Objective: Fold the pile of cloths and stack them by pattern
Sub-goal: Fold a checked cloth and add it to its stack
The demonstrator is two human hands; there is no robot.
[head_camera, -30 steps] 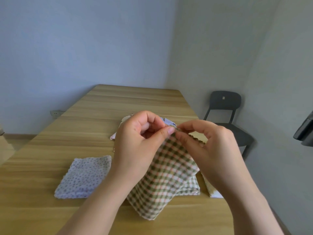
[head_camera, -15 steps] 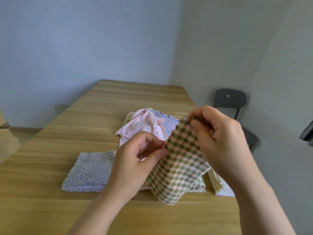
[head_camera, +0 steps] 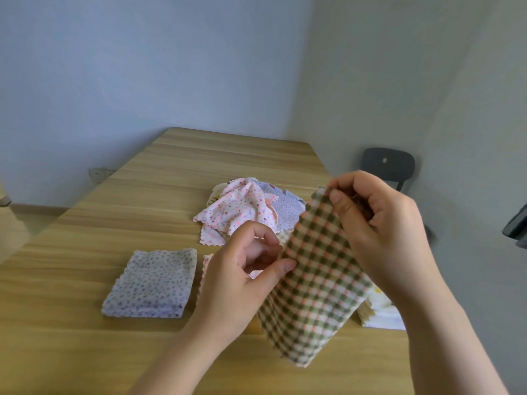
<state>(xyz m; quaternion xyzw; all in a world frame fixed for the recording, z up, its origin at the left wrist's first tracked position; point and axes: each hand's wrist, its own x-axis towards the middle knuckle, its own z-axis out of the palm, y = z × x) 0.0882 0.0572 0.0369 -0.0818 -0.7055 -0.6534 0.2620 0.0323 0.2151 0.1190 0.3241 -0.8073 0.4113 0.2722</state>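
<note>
Fingers point(head_camera: 342, 206) of right hand point(head_camera: 382, 223) curling, pinching top corner of checked cloth point(head_camera: 316, 280), centre-right of frame. Left hand point(head_camera: 236, 283) apparently nipping its left edge with thumb; contact partly hidden. Cloth hanging above table point(head_camera: 171, 181). Folded dotted cloth point(head_camera: 154, 283) lying lower left; unfolded pile point(head_camera: 236, 212) sitting at centre. Dark chair point(head_camera: 389, 163) standing at right, by wall.

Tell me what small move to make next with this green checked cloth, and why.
Probably pull the left hand away from the right hand until the green checked cloth has a taut edge. Both hands pinch that edge, and the cloth hangs slack above the table, not yet flat enough to fold.
</note>
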